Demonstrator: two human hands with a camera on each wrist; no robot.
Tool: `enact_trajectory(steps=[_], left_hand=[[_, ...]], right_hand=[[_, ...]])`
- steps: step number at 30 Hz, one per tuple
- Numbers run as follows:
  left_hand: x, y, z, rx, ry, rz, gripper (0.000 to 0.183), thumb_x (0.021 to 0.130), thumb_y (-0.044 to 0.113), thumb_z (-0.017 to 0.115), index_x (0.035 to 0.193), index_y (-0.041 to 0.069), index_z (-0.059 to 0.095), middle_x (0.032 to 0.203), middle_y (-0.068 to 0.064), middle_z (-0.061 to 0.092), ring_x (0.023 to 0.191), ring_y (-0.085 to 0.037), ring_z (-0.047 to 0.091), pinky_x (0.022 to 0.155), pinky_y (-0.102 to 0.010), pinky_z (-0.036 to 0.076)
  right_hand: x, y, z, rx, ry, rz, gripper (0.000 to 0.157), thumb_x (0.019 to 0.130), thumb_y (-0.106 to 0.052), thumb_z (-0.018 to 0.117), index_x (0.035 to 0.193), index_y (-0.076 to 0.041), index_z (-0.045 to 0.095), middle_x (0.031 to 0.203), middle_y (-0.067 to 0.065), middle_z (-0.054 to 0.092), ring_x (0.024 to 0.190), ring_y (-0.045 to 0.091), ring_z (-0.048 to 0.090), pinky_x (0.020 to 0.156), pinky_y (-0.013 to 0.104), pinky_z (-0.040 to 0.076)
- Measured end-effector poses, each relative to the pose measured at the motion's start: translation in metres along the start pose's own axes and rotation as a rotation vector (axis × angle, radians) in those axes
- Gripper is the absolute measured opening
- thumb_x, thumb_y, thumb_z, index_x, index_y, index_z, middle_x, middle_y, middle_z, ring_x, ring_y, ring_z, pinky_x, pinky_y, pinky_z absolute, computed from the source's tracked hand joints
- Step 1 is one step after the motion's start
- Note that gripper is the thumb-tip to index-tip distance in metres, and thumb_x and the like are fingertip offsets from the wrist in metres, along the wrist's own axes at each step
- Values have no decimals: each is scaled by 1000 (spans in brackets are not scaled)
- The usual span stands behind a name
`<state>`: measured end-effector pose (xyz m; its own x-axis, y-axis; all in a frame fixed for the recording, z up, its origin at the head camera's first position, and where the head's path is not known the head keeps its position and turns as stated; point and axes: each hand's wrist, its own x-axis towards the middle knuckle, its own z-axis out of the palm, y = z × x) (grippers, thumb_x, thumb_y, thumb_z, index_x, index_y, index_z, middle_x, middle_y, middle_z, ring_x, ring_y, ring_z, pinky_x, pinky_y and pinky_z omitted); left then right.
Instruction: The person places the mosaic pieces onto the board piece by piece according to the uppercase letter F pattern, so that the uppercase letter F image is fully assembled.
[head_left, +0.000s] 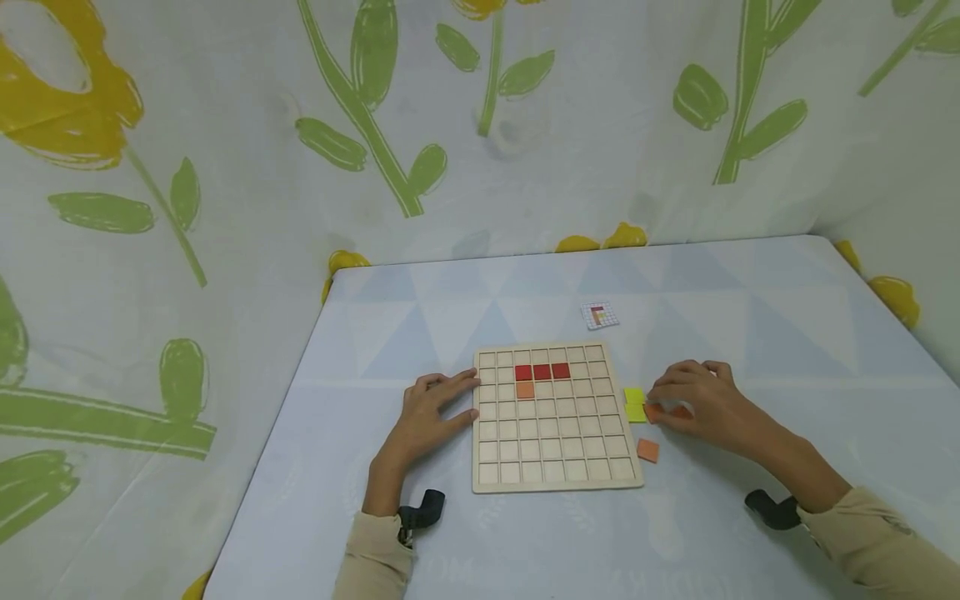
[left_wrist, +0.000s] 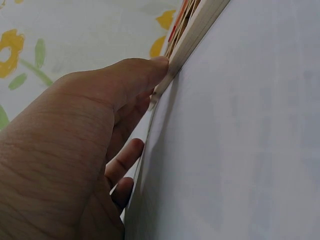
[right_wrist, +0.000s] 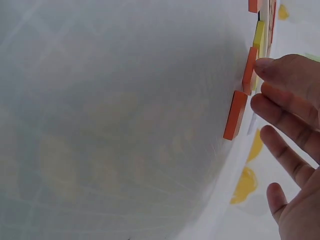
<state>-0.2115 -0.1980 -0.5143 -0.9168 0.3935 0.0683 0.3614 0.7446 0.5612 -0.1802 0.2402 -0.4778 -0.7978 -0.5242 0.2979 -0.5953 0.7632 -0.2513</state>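
Head view: gridded wooden board (head_left: 552, 448) on a pale table (head_left: 322, 433).
My left hand (head_left: 426, 419), fingers loose, touches the board's left edge; my right hand (head_left: 701, 402), relaxed and ungripping, has its thumb against an orange tile (right_wrist: 248, 75) right of the board, beside yellow tiles (head_left: 634, 397). The table's faint lettering (head_left: 450, 571) is too pale to read.

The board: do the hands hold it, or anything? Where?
Left hand only touches the board at its left edge. Right hand is at an orange tile; can't tell if pinched.
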Motion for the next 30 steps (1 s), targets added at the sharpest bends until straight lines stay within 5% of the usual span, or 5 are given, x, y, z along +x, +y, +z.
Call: enact_trajectory(steps=[11,30], left_hand=[[-2,2,-1,-21,2,7,52,95,43,66,145,31,56,153,21,42,134,-23,35,107,-47,21],[-2,1,-1,-10,6,17,53,96,45,65,145,30,55,153,18,42,133,-24,36,107,-51,22]], right_hand=[[0,-1,-1,-1,-34,-20,28,67,-8,91,87,-22,78,94,-7,68,102,25,57,84,60,30],[21,-14,1,53,121,-116,28,65,-6,91,88,-17,78,93,-6,68,101,24,56,83,56,31]])
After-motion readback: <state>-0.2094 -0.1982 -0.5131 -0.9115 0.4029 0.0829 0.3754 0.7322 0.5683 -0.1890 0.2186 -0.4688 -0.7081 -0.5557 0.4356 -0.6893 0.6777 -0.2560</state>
